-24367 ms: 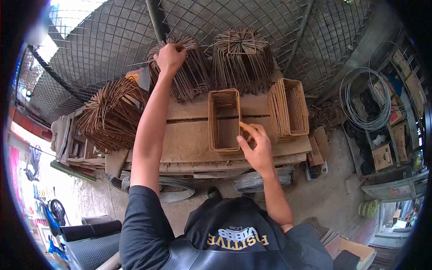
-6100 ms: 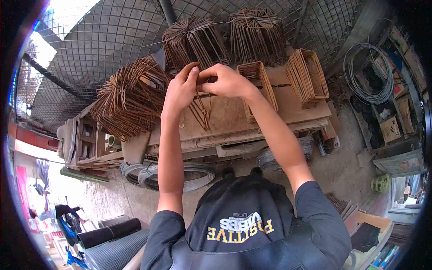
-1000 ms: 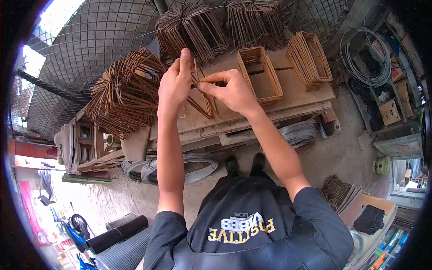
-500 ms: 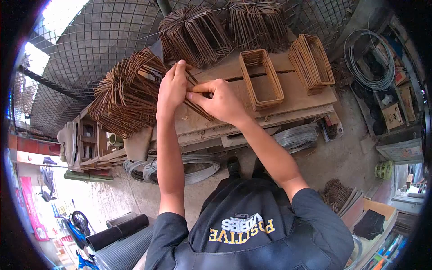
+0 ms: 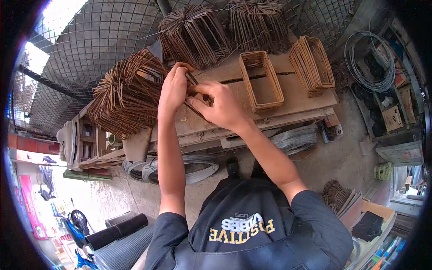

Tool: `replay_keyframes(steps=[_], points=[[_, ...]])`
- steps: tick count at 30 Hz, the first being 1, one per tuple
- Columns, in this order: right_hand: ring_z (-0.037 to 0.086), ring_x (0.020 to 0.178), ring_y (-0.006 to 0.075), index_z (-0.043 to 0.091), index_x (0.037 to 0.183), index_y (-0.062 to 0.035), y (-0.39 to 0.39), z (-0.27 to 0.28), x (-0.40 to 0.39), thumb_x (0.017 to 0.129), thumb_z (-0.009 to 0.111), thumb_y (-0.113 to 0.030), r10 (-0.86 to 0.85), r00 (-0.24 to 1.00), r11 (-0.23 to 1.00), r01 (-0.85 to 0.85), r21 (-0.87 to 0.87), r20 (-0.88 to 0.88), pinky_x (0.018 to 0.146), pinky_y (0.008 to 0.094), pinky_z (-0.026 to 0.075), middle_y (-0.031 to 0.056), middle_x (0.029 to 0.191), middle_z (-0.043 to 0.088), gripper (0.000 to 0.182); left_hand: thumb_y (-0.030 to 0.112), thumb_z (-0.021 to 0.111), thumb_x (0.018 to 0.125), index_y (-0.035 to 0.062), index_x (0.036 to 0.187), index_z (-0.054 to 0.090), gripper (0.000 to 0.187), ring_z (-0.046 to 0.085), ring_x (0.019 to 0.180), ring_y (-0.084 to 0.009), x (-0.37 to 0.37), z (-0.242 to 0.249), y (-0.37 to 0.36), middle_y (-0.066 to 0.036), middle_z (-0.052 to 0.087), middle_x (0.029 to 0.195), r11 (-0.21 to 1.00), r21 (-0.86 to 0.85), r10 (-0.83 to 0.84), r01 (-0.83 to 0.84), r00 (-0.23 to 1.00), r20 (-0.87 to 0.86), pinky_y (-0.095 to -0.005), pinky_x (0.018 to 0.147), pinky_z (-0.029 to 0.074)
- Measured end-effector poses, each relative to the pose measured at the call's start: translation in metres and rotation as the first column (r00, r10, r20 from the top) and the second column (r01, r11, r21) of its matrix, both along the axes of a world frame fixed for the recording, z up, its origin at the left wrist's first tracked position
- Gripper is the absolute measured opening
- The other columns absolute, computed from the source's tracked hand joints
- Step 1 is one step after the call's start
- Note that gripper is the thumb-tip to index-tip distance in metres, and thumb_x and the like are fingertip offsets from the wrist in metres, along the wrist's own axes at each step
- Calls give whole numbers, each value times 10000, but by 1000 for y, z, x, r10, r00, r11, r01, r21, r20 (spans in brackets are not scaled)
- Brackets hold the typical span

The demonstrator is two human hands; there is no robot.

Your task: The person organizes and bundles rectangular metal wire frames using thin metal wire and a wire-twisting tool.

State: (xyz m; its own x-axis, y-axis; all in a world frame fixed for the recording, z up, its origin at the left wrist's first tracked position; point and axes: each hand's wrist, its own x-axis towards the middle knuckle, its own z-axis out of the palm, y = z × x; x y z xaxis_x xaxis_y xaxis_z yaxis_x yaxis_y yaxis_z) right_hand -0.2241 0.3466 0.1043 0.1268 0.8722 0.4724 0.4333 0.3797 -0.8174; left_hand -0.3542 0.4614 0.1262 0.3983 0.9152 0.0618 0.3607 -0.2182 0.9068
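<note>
Over the wooden bench (image 5: pixel 216 128), my left hand (image 5: pixel 174 92) is closed round some thin rusty metal rods (image 5: pixel 193 109). My right hand (image 5: pixel 216 102) grips the same rods just to the right, thumb and fingers pressed together; the exact shape between the hands is partly hidden. A large bundle of rusty wire frames (image 5: pixel 123 94) lies left of my left hand. Right of my right hand stands a stack of rectangular metal frames (image 5: pixel 280 96).
Another frame stack (image 5: pixel 310 67) lies at the bench's right end. Two hanging-style bundles (image 5: pixel 193 38) (image 5: pixel 258 27) stand at the back by the mesh wall (image 5: pixel 112 31). Wire coils (image 5: pixel 198 168) lie under the bench; a wire coil (image 5: pixel 389 63) is at the right.
Both hands have shifted slightly, and the lower ends of the rods have moved a little left and up. Both hands keep their hold.
</note>
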Motion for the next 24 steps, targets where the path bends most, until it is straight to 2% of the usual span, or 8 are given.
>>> replay_keyframes(steps=[4, 6, 10, 13, 16, 19, 22, 24], points=[[738, 988, 298, 744, 1168, 44, 9, -15, -3, 921, 757, -164, 3, 998, 997, 3, 81, -66, 907, 371, 547, 204, 1091, 766, 323, 344, 376, 1077, -4, 1076, 639, 436, 573, 860, -224, 4, -1, -5, -146, 618, 908, 985, 174, -23, 15, 999, 43, -362, 813, 477], [739, 1004, 238, 729, 1198, 71, 11, -16, -3, 924, 768, -182, 58, 979, 998, -52, 34, -195, 933, 359, 545, 196, 1140, 772, 375, 463, 305, 1115, -13, 1061, 626, 577, 558, 862, -225, 5, 1, -2, -139, 606, 917, 999, -43, 28, -25, 996, 80, -366, 846, 473], [730, 1006, 188, 730, 1204, 74, 11, -15, -1, 914, 782, -197, 91, 959, 995, -100, -20, -269, 929, 347, 544, 177, 1124, 783, 399, 531, 258, 1132, 19, 1070, 656, 651, 529, 839, -155, 8, -2, 1, -38, 583, 882, 995, -102, 8, 7, 990, 144, -314, 823, 449], [730, 1007, 166, 738, 1198, 67, 8, -10, 1, 904, 792, -206, 54, 961, 994, -78, -80, -272, 915, 333, 552, 158, 1077, 795, 405, 524, 245, 1136, 8, 1079, 663, 666, 509, 790, -140, 9, 14, -8, -19, 557, 830, 985, -172, 17, 9, 989, 146, -310, 787, 446], [731, 964, 153, 745, 1192, 60, 7, -12, 2, 892, 802, -209, 53, 965, 997, -64, -35, -258, 864, 319, 560, 154, 1053, 800, 408, 526, 235, 1132, -7, 1151, 676, 692, 578, 927, -201, 11, 20, -9, -110, 650, 1006, 943, -329, 4, 60, 982, 190, -350, 927, 467], [719, 907, 137, 748, 1195, 56, 7, -15, 0, 884, 807, -203, 41, 966, 999, -47, -18, -254, 809, 308, 556, 151, 1061, 801, 409, 451, 286, 1140, 2, 1225, 679, 603, 587, 953, -192, 10, 8, -1, -94, 664, 1036, 989, -143, -35, 45, 996, 77, -333, 953, 461], [707, 887, 129, 750, 1191, 56, 6, -13, 0, 883, 808, -203, 56, 950, 997, -67, -27, -306, 791, 304, 549, 150, 1064, 800, 407, 335, 361, 1132, 6, 1251, 684, 476, 588, 977, -197, 11, -3, 4, -78, 672, 1060, 994, -97, -35, 52, 984, 172, -317, 979, 447], [711, 902, 134, 748, 1187, 61, 7, -12, 1, 887, 810, -212, 50, 952, 991, -85, -103, -302, 802, 303, 550, 151, 1054, 800, 411, 247, 419, 1107, 15, 1240, 700, 387, 580, 915, -166, 13, -5, 5, -47, 656, 975, 999, -39, 25, -18, 981, 194, -315, 903, 470]])
